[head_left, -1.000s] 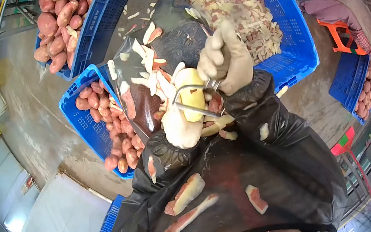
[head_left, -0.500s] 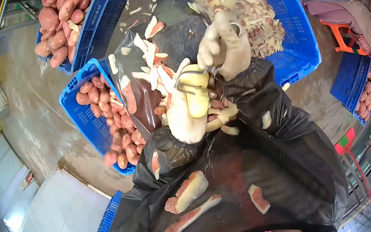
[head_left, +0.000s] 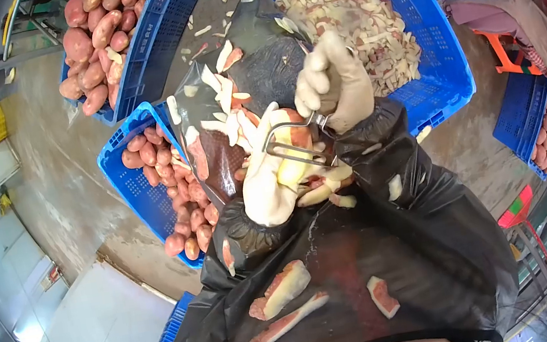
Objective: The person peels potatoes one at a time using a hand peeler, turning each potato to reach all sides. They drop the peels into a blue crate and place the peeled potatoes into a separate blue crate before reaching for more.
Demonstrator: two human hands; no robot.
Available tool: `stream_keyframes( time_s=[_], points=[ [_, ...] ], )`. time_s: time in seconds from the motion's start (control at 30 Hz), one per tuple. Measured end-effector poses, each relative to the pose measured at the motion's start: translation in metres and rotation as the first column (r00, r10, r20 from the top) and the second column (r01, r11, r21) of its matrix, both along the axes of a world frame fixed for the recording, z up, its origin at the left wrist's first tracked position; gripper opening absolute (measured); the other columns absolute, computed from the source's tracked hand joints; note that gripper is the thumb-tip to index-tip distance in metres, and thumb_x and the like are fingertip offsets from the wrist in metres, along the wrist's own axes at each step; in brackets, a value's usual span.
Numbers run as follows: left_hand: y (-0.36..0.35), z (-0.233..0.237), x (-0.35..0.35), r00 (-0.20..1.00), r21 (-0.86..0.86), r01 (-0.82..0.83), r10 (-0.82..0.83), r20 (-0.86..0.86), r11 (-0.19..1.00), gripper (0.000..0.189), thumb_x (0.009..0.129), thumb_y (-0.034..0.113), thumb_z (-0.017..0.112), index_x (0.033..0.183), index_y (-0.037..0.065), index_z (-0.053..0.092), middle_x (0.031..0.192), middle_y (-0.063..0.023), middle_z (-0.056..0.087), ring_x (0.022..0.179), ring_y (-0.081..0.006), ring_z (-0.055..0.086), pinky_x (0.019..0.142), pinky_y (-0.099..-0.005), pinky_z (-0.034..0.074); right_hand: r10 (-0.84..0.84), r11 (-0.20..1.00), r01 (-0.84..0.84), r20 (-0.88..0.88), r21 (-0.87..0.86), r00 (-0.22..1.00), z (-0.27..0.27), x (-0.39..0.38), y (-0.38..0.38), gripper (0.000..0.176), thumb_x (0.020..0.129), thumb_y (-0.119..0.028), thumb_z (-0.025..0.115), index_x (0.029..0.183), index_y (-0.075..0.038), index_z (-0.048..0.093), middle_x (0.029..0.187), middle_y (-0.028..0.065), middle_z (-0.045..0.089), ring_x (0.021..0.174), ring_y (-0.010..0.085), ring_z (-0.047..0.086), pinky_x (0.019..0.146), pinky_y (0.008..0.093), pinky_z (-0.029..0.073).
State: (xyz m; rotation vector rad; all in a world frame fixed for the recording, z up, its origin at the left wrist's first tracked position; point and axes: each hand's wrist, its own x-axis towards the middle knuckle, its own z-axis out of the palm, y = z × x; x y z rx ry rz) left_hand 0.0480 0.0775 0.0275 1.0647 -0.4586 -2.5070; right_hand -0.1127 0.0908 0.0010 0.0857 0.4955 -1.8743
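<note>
A white glove covers my left hand (head_left: 267, 185), whose fingers are closed around a partly peeled potato (head_left: 293, 172). Red skin remains at the potato's far end, while the near part is bare and yellow. My right hand (head_left: 335, 82), also gloved, is curled around the handle of a metal peeler (head_left: 274, 128). The peeler's wide frame lies across the potato; blade contact is hard to make out. Loose peels (head_left: 323, 192) are heaped beside the potato in my lap, and more peels (head_left: 226, 96) lie on the dark plastic (head_left: 269, 50) over my legs.
A blue crate (head_left: 446, 65) of peelings stands ahead to the right. Red potatoes fill a crate (head_left: 118, 177) on the left and another (head_left: 158, 28) behind it. Further right are a smaller potato crate (head_left: 518, 114) and an orange stool (head_left: 502, 52). Peels also lie on my black apron (head_left: 399, 244).
The potato has turned in my left hand: red skin now shows under the peeler where yellow flesh showed before. My right hand has shifted slightly, and the whole view has moved a little.
</note>
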Motion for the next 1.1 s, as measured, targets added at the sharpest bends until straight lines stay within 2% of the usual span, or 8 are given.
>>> stream_keyframes(
  time_s=[0.2, 0.3, 0.37, 0.53, 0.7, 0.77, 0.93, 1.1],
  points=[
    [-0.003, -0.017, 0.002, 0.995, -0.122, -0.010, 0.022, 0.101, 0.992, 0.047, 0.094, 0.012, 0.040, 0.137, 0.005, 0.023, 0.120, -0.0101, 0.047, 0.103, -0.0195, 0.053, 0.089, -0.0309, 0.044, -0.225, 0.916, 0.285, -0.225, 0.282, 0.948, 0.000, -0.024, -0.020, 0.033, 0.091, -0.028, 0.050, 0.071, -0.002, 0.047, 0.054, 0.0068, 0.042, 0.045, 0.0217, 0.049, 0.043, 0.0352, 0.044],
    [-0.003, -0.007, -0.003, 0.994, -0.220, -0.029, 0.051, 0.095, 0.975, 0.045, 0.094, 0.012, 0.039, 0.137, 0.005, 0.025, 0.118, -0.0108, 0.049, 0.103, -0.0197, 0.053, 0.090, -0.0306, 0.044, -0.161, 0.986, 0.165, -0.106, 0.029, 0.981, 0.000, -0.024, -0.006, 0.027, 0.091, -0.028, 0.049, 0.076, -0.005, 0.049, 0.055, 0.0053, 0.048, 0.047, 0.0210, 0.050, 0.048, 0.0344, 0.045],
    [-0.002, -0.008, -0.005, 0.999, -0.359, -0.033, 0.025, -0.026, 0.933, 0.046, 0.095, 0.014, 0.037, 0.138, 0.005, 0.023, 0.119, -0.0116, 0.048, 0.104, -0.0194, 0.053, 0.090, -0.0304, 0.043, 0.028, 0.982, 0.077, -0.535, 0.172, 0.844, 0.016, -0.003, -0.005, 0.031, 0.092, -0.029, 0.046, 0.073, -0.005, 0.050, 0.056, 0.0083, 0.052, 0.048, 0.0226, 0.052, 0.050, 0.0347, 0.047],
    [-0.011, 0.000, 0.002, 0.988, -0.284, 0.141, -0.117, 0.100, 0.948, 0.051, 0.095, 0.021, 0.039, 0.139, 0.006, 0.018, 0.122, -0.0128, 0.047, 0.101, -0.0242, 0.056, 0.080, -0.0358, 0.050, -0.298, 0.935, 0.321, -0.155, 0.153, 0.942, -0.023, -0.051, -0.024, 0.036, 0.091, -0.037, 0.047, 0.070, -0.009, 0.042, 0.055, 0.0016, 0.040, 0.046, 0.0207, 0.049, 0.040, 0.0327, 0.042],
    [-0.007, 0.010, -0.010, 0.993, 0.004, 0.059, -0.058, -0.107, 0.998, 0.064, 0.087, 0.023, 0.055, 0.138, 0.010, 0.019, 0.114, -0.0103, 0.049, 0.090, -0.0232, 0.058, 0.071, -0.0340, 0.052, -0.008, 0.998, 0.000, 0.125, 0.064, 0.992, 0.013, -0.004, -0.013, 0.030, 0.090, -0.031, 0.051, 0.075, -0.006, 0.046, 0.057, 0.0045, 0.043, 0.048, 0.0203, 0.050, 0.046, 0.0332, 0.044],
    [-0.021, 0.002, 0.001, 0.802, -0.531, 0.577, -0.553, 0.225, 0.621, 0.064, 0.069, 0.021, 0.074, 0.119, 0.004, 0.038, 0.102, -0.0094, 0.054, 0.096, -0.0191, 0.052, 0.083, -0.0324, 0.044, 0.088, 0.979, -0.096, 0.054, 0.181, 0.995, 0.007, 0.001, -0.014, 0.034, 0.092, -0.038, 0.045, 0.074, -0.010, 0.046, 0.055, 0.0016, 0.044, 0.046, 0.0183, 0.048, 0.045, 0.0333, 0.041],
    [-0.014, -0.020, 0.007, 0.713, -0.566, 0.697, -0.514, 0.477, 0.441, 0.077, 0.060, 0.009, 0.074, 0.126, 0.000, 0.036, 0.115, -0.0129, 0.046, 0.100, -0.0185, 0.050, 0.083, -0.0304, 0.044, 0.129, 0.979, -0.117, -0.066, 0.164, 0.989, -0.001, -0.007, -0.008, 0.023, 0.089, -0.023, 0.054, 0.076, -0.005, 0.047, 0.060, 0.0048, 0.047, 0.047, 0.0174, 0.050, 0.044, 0.0310, 0.045],
    [-0.010, -0.008, -0.008, 0.949, -0.228, 0.311, -0.316, 0.017, 0.923, 0.090, 0.054, -0.002, 0.071, 0.132, -0.001, 0.028, 0.115, -0.0127, 0.047, 0.093, -0.0185, 0.053, 0.072, -0.0288, 0.049, 0.065, 0.988, -0.061, -0.020, 0.145, 0.998, -0.009, -0.042, 0.007, 0.028, 0.091, -0.027, 0.050, 0.071, -0.011, 0.041, 0.056, 0.0014, 0.041, 0.053, 0.0151, 0.051, 0.050, 0.0283, 0.045]
  ],
)
